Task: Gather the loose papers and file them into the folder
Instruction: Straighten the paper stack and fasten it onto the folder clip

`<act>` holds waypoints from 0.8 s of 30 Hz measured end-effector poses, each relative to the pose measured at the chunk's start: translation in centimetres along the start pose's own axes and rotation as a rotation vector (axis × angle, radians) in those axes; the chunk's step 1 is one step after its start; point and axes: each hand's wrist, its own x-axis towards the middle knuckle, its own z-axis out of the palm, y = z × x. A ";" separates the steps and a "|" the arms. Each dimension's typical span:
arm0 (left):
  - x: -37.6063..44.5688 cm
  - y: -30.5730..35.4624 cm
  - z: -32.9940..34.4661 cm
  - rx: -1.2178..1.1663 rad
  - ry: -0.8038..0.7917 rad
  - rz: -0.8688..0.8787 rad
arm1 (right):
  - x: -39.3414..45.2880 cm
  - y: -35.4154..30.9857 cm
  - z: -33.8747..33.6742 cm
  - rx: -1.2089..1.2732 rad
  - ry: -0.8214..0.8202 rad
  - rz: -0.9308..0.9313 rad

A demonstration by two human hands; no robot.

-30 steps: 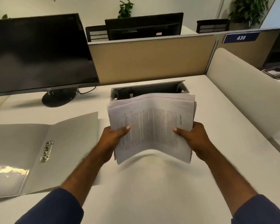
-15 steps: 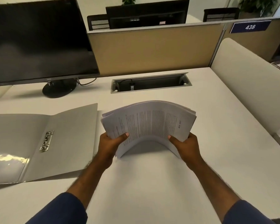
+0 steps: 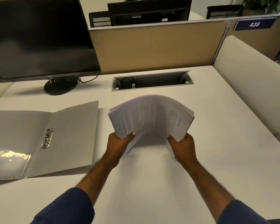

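Observation:
A thick stack of printed papers (image 3: 152, 117) arches upward above the middle of the white desk (image 3: 152, 183). My left hand (image 3: 118, 146) grips its near left corner and my right hand (image 3: 183, 147) grips its near right corner. The stack's near edge bends down towards the desk. A grey folder (image 3: 68, 136) lies open flat to the left of the papers. A metal clip (image 3: 48, 137) sits near the folder's spine, and a glossy pocket covers its left half.
A black monitor (image 3: 39, 38) on a round stand occupies the back left. A cable slot (image 3: 152, 82) is set in the desk behind the papers. A beige partition (image 3: 157, 46) closes the back and a cream panel (image 3: 252, 84) the right side.
Both hands have lowered the stack towards the desk and pressed its sides closer together, so it arches more steeply. The folder has not moved.

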 end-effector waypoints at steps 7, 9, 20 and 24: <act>-0.4 0.0 0.5 -0.063 0.124 0.097 | -0.8 -0.8 -0.2 0.037 0.110 -0.050; -0.4 0.2 0.5 -0.082 0.130 0.138 | -1.1 -0.9 -0.1 0.096 0.126 -0.104; -0.7 0.0 -0.1 0.120 0.156 0.193 | -0.8 -0.1 -0.8 0.103 0.006 -0.015; -0.6 3.5 0.1 0.099 0.333 0.392 | -0.1 -3.3 -1.6 0.213 0.133 -0.173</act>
